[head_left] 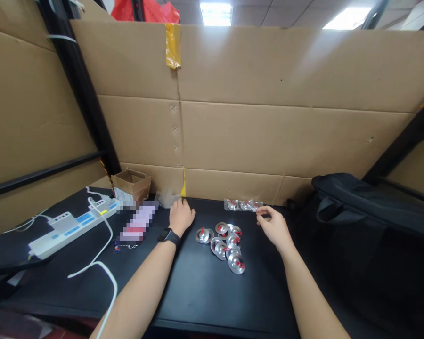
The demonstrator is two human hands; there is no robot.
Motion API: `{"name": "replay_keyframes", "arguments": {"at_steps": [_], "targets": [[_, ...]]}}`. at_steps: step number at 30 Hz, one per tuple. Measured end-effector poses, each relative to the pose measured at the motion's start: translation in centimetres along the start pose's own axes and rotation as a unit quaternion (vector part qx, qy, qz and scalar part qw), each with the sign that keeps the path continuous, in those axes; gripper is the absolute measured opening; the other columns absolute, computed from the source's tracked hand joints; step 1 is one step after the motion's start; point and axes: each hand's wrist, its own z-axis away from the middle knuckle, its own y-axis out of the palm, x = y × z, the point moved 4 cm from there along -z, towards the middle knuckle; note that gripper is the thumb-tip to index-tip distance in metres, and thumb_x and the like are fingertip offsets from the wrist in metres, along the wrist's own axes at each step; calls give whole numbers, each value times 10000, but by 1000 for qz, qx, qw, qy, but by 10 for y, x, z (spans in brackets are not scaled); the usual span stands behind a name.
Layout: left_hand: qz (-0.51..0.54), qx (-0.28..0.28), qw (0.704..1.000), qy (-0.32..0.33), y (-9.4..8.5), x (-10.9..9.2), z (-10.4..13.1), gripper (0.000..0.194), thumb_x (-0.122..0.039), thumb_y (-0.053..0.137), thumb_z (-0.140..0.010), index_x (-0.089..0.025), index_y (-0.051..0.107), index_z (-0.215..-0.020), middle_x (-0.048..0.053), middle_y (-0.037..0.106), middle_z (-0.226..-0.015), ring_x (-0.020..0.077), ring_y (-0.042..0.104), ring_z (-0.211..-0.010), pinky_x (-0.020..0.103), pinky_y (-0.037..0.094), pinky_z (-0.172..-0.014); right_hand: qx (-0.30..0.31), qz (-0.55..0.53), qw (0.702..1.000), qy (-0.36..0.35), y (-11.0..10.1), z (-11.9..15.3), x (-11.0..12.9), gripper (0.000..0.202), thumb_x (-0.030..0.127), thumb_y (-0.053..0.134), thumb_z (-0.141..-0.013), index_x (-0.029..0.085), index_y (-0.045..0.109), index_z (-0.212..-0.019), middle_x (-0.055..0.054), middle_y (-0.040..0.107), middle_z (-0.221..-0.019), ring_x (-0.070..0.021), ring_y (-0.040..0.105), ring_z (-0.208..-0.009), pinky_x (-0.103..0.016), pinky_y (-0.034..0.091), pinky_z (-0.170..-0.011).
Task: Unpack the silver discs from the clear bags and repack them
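**Q:** What is positioned around the disc cluster (223,250)?
**A:** The metal discs, fitted with red cords, are laid loosely on the black tabletop (198,296) between the two hands. To the left of the cluster, a pixelated flat object (137,225) is placed, followed by a white power strip (70,234) with cables attached. Beyond these, to the far left of the cluster, an open cardboard box (136,182) is set.

**Q:** By what is access limited?
**A:** The area beyond the cluster is closed off by a cardboard panel (233,136). The far right side is occupied by a black bag (353,200). A white cable (110,282) is routed to the left of the cluster, near the left forearm.

**Q:** How are the hands set?
**A:** The left hand (181,217) is placed palm down, left of and slightly beyond the cluster, near clear plastic film (167,199); its fingers are partly hidden, and contact with the film cannot be confirmed. The right hand (273,227) is held right of the cluster. Its thumb and forefinger are brought close together at the right end of a clear packet of discs (245,205), located just beyond the cluster. Whether the packet edge is pinched cannot be determined.
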Motion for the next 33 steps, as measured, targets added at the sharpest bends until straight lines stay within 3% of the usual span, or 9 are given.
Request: {"name": "replay_keyframes", "arguments": {"at_steps": [4,12,20,33], "targets": [[-5,25,999,-37,8,15,-4,480,-430,440,-933,-60,613,-1185,234,597,-1222,361,519,-1161,432,394,-945,13,11,1000,0,2,-2,-5,220,289,566,-751,193,653,-929,-63,730,-911,-163,655,-567,-280,491,-589],[17,21,997,-75,10,28,-5,557,-447,464,-910,-104,503,-1347,225,608,-1281,422,458,-1259,523,325,-987,42,24,999,-4,12,0,-7,213,287,565,-751,210,659,-926,-43,730,-885,-162,657,-568,-279,493,-606],[23,27,993,-115,14,39,-7,521,-436,371,-941,-70,552,-1266,254,543,-1351,368,489,-1229,552,359,-965,42,46,998,1,11,-2,-11,201,276,567,-736,211,672,-895,-35,733,-837,-156,641,-526,-282,487,-600],[-12,42,995,-90,4,30,-1,516,-438,369,-937,-66,665,-1138,244,629,-1226,362,518,-1153,546,366,-928,75,47,996,-18,16,-2,-14,215,280,571,-734,205,682,-901,-31,727,-827,-162,646,-590,-270,476,-610]]}}
